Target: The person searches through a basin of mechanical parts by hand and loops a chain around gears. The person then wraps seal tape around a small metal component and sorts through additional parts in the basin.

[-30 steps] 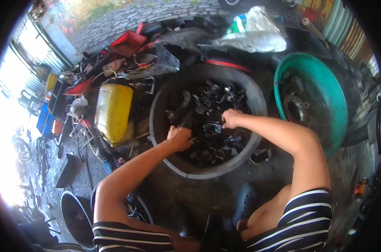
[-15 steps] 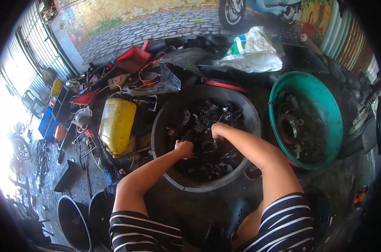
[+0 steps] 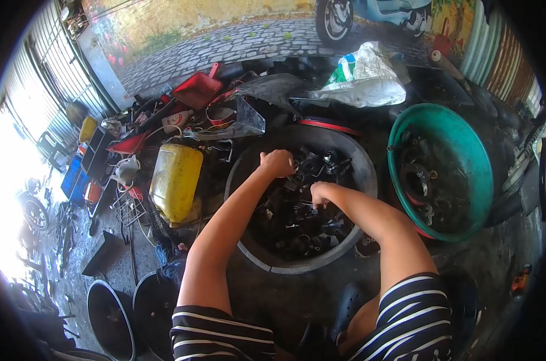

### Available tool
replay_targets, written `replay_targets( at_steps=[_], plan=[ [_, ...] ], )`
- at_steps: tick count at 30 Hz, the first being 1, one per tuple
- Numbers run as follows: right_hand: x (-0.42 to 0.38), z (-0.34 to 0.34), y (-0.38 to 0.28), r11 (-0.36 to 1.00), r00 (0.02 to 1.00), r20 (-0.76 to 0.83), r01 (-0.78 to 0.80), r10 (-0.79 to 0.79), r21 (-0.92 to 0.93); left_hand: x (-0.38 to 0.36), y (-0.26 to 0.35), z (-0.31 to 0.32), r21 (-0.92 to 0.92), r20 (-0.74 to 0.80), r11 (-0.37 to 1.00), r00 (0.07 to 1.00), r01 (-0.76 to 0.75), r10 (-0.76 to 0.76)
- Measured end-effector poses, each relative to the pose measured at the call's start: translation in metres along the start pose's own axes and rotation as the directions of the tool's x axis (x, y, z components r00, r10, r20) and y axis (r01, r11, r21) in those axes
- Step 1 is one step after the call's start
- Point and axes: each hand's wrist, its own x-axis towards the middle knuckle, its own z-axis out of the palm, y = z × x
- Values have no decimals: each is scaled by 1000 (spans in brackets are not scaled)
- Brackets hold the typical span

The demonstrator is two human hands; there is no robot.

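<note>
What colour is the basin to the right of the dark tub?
Green basin, seen in the head view.

Black, grease-darkened metal parts [image 3: 297, 210] are being held in a grey round tub [image 3: 362, 161]. A yellow plastic jerrycan [image 3: 175, 180], a green plastic basin [image 3: 465, 144] and navy-and-white striped sleeves [image 3: 222, 334] are being shown.

Our left hand [image 3: 278, 162] and right hand [image 3: 319, 194] sit inside the grey tub [image 3: 362, 174], packed with dark metal parts [image 3: 303, 216]; little bare floor shows within. The yellow jerrycan [image 3: 175, 180] crowds the tub's left rim, the green basin [image 3: 465, 150] its right. Concrete [image 3: 273, 289] nearest us lies open.
</note>
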Motion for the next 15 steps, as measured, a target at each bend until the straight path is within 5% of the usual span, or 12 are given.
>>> replay_targets(
  at_steps=[2,3,5,7,9,13,15],
  plan=[
    [5,-12,10,999,991,131,1,-7,42,-5,-11,6,-45,-288,999,958,-4,-9],
    [6,-22,13,996,965,261,-1,-21,84,-7,-14,4,-46,-288,999,958,-1,-12],
    [-1,-47,19,997,945,321,75,-66,-15,-10,-21,1,66,-9,987,989,148,-148],
    [8,-53,19,999,952,304,32,-35,16,-9,-34,11,85,49,988,990,131,-135],
    [21,-54,17,995,963,269,-56,33,78,-4,-43,28,207,267,975,955,76,-131],
    [23,-48,-1,974,966,230,-156,116,165,-18,-43,46,228,340,970,940,-88,6],
    [-32,-44,-20,958,983,179,89,-41,-274,-21,-46,50,208,337,973,941,-96,20]
  ],
)
